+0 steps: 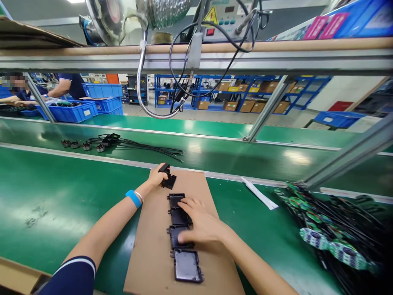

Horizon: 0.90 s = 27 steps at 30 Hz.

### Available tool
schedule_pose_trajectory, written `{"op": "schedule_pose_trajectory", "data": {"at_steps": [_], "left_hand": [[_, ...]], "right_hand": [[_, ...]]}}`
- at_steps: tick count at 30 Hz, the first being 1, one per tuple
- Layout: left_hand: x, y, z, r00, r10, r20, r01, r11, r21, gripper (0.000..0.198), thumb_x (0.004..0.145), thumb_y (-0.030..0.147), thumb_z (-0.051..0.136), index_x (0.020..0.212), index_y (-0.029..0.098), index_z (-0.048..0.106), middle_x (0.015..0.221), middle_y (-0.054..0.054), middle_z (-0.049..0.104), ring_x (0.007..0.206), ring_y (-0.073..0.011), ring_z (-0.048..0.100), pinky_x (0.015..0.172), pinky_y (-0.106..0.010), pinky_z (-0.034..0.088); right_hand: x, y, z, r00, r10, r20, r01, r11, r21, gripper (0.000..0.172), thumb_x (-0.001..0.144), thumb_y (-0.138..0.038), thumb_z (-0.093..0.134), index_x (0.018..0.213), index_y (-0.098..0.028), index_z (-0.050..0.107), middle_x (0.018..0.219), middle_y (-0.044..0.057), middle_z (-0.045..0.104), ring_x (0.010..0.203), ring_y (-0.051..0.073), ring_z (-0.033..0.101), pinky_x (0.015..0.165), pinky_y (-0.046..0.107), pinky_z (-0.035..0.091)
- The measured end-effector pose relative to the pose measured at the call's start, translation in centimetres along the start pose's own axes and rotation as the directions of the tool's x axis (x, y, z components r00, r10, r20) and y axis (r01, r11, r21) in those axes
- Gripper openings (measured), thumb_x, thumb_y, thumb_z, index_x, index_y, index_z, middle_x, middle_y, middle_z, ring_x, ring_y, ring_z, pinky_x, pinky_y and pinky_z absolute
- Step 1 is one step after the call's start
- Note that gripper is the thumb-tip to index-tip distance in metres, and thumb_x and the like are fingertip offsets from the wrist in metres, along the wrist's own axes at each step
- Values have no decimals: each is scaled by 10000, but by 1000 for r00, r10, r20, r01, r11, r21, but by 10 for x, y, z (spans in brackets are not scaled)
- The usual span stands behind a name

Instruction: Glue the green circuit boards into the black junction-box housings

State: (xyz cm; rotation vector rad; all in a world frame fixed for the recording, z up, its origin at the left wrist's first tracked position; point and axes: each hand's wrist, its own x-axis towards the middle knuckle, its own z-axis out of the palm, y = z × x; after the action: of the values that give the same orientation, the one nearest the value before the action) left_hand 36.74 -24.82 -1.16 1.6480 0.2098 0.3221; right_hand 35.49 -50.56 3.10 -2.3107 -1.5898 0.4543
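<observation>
Left hand (157,177) pinching black parts (168,181) by the cardboard's (153,246) far end; right hand (201,223), fingers spread, over four black cases (174,235) rowed on it; light, even fingertip contact should best keep the row straight.

Over there a single camera rides on the person's head, facing forward and tipped down, near enough that the left hand (156,177) and right hand (201,221) sit mid-view above a cardboard sheet (153,246); its upper part looks beneath an overhead beam (92,61), out to blue racks (215,94) far across the room
</observation>
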Motion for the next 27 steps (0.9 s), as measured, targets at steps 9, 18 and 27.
{"op": "schedule_pose_trajectory", "data": {"at_steps": [9, 18, 27], "left_hand": [[1, -2, 42, 984, -11, 179, 38, 988, -149, 301, 925, 316, 572, 1171, 143, 559, 1151, -90, 590, 963, -208, 612, 812, -401, 536], [-111, 14, -143, 897, -180, -403, 214, 976, 39, 298, 924, 323, 572, 1160, 141, 568, 1160, -90, 588, 977, -214, 607, 819, -403, 532], [-184, 31, -183, 716, 32, -697, 460, 729, 507, 601, 790, 276, 672, 1315, 112, 431, 1411, -216, 324, 1350, -428, 218, 1053, -672, 176]], "right_hand": [[-12, -14, 8, 983, 103, 155, -98, 994, -36, 1314, 438, -604, 780, 1498, -86, 203, 1565, 214, -32, 1416, 400, -106, 1127, 572, 25], [9, 9, 16, 980, -24, 199, 45, 994, -102, 1416, 382, -720, 749, 1507, -90, 165, 1544, 214, -152, 1386, 404, -205, 1109, 597, -53], [3, -8, 7, 971, 56, 232, -25, 991, -132, 1413, 404, -731, 743, 1510, -96, 135, 1536, 243, -135, 1387, 411, -194, 1104, 602, -27]]}}
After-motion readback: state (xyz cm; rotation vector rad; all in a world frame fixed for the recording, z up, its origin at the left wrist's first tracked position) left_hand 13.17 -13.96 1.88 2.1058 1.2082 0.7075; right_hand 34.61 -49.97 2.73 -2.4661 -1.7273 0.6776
